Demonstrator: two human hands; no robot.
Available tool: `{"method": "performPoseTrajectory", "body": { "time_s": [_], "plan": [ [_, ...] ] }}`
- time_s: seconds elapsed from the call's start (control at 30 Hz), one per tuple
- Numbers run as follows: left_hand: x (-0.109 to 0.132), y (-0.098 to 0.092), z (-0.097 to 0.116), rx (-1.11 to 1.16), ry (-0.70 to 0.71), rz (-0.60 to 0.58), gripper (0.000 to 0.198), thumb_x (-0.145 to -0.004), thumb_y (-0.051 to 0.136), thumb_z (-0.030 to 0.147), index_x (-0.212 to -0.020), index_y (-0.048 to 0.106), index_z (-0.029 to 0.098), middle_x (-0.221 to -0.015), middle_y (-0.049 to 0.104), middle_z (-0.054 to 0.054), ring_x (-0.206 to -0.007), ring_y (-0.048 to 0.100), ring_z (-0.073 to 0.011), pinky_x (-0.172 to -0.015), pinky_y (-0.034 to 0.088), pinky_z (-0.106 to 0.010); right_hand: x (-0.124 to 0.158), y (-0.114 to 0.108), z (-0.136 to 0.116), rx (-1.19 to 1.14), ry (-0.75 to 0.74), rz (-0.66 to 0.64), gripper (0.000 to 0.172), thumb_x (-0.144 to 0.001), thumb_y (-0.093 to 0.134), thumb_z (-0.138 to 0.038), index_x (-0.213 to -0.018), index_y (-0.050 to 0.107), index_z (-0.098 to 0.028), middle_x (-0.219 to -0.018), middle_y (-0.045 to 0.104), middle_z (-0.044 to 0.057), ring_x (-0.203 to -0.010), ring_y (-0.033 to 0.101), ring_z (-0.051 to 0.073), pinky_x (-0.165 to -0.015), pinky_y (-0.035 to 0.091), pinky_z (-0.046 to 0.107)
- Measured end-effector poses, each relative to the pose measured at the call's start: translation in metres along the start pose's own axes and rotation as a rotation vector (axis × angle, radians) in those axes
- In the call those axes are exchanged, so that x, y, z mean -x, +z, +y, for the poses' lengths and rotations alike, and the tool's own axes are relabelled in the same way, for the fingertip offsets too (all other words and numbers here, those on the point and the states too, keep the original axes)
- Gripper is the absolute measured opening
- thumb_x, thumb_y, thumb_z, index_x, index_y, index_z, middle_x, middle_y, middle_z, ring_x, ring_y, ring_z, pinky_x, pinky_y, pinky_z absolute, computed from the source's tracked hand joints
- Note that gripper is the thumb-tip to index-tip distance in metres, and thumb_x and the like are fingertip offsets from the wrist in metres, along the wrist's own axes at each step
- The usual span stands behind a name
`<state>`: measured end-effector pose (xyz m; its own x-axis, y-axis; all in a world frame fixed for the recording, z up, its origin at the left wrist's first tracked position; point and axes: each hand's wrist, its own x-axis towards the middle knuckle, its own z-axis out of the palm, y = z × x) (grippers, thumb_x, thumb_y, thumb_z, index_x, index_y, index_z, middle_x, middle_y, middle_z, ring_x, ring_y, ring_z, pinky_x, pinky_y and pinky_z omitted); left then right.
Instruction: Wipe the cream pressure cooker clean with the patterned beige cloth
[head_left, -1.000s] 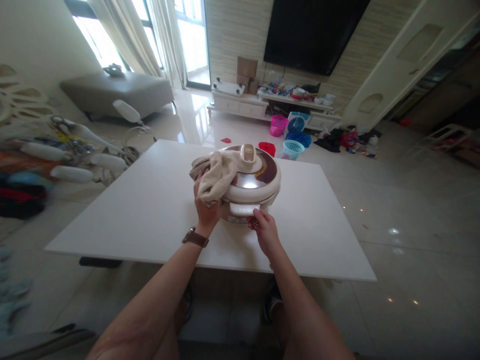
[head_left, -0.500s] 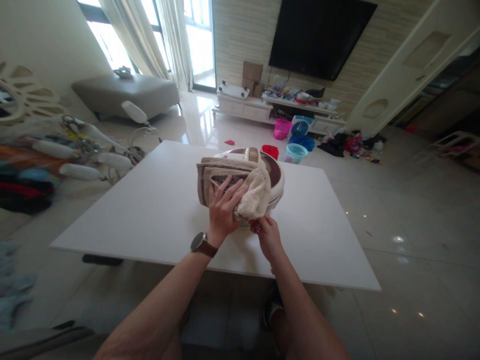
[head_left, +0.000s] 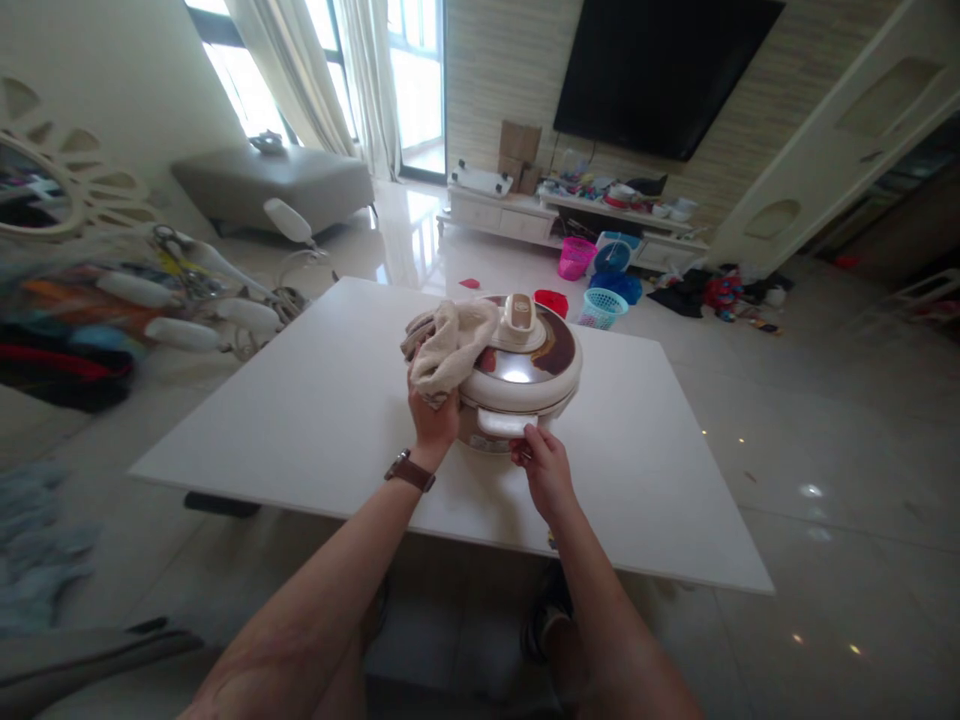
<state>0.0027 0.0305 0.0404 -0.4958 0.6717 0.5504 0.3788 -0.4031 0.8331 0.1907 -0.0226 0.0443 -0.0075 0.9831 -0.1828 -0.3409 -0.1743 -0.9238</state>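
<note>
A beige folded cloth (head_left: pixel 454 345) is in my left hand (head_left: pixel 433 420), whose fingers are mostly hidden under it. The cloth rests against the left side of a round electric cooking pot (head_left: pixel 517 400) on the white table (head_left: pixel 300 420). The pot has a brown-tinted lid (head_left: pixel 555 345) with a white and tan knob (head_left: pixel 519 315). At the pot's front, my right hand (head_left: pixel 547 470) pinches the right end of its white side handle (head_left: pixel 501 425), with the fingers curled and the thumb on top.
Beyond the table's far edge, a light blue basket (head_left: pixel 603 308), a red bag (head_left: pixel 553 302) and a pink basket (head_left: pixel 576 258) stand on the floor. A lamp with several white arms (head_left: pixel 244 315) rises at the left. A low cabinet (head_left: pixel 517 220) lines the far wall.
My left hand has drawn the cloth left and down off the front of the pot, and it is bunched now. The lid and front handle have come into sight. My right hand stays near the handle.
</note>
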Motion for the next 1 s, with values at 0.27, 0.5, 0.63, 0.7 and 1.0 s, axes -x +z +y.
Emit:
{"method": "performPoseTrajectory", "body": {
  "time_s": [0.27,0.5,0.63,0.7,1.0],
  "plan": [
    [0.043,0.008,0.002,0.156,-0.262,0.151,0.035,-0.094,0.067,0.046,-0.122,0.070,0.026,-0.135,0.073,-0.009,-0.143,0.057,-0.0263,-0.128,0.038,-0.049,-0.001,0.000,0.000,0.002,-0.005,-0.011,0.050,-0.068,0.087,-0.067,-0.071,0.068,-0.021,-0.065,0.068,0.002,-0.056,0.054,0.014,-0.056,0.038,0.029],
    [0.114,0.004,0.007,0.134,-0.310,-0.075,0.043,-0.095,0.066,0.050,-0.132,0.068,0.028,-0.146,0.066,-0.010,-0.151,0.050,-0.0286,-0.132,0.030,-0.053,-0.001,0.000,-0.001,-0.005,-0.011,-0.001,0.047,-0.069,0.086,-0.064,-0.070,0.067,-0.021,-0.064,0.068,0.002,-0.056,0.055,0.014,-0.056,0.039,0.030],
    [0.111,0.002,0.004,0.177,-0.357,-0.067,0.043,-0.092,0.070,0.050,-0.127,0.071,0.026,-0.143,0.069,-0.010,-0.149,0.052,-0.0298,-0.133,0.029,-0.052,-0.001,0.000,-0.001,-0.013,-0.011,0.006,0.047,-0.068,0.087,-0.063,-0.070,0.067,-0.021,-0.064,0.067,0.001,-0.056,0.054,0.014,-0.056,0.039,0.030],
    [0.089,0.001,-0.004,0.182,-0.393,0.012,0.043,-0.092,0.070,0.050,-0.126,0.071,0.024,-0.141,0.070,-0.011,-0.147,0.053,-0.0287,-0.132,0.030,-0.050,-0.001,0.001,-0.001,-0.012,-0.006,0.012,0.047,-0.067,0.087,-0.064,-0.072,0.068,-0.021,-0.065,0.069,0.002,-0.056,0.055,0.014,-0.056,0.040,0.030],
    [0.062,0.010,-0.021,0.198,-0.594,0.187,0.042,-0.099,0.057,0.044,-0.131,0.068,0.020,-0.146,0.067,-0.012,-0.145,0.055,-0.0250,-0.128,0.037,-0.043,-0.002,0.000,-0.001,-0.013,-0.002,0.011,0.046,-0.067,0.088,-0.062,-0.075,0.069,-0.020,-0.065,0.070,0.003,-0.055,0.055,0.014,-0.054,0.040,0.030]
  ]
}}
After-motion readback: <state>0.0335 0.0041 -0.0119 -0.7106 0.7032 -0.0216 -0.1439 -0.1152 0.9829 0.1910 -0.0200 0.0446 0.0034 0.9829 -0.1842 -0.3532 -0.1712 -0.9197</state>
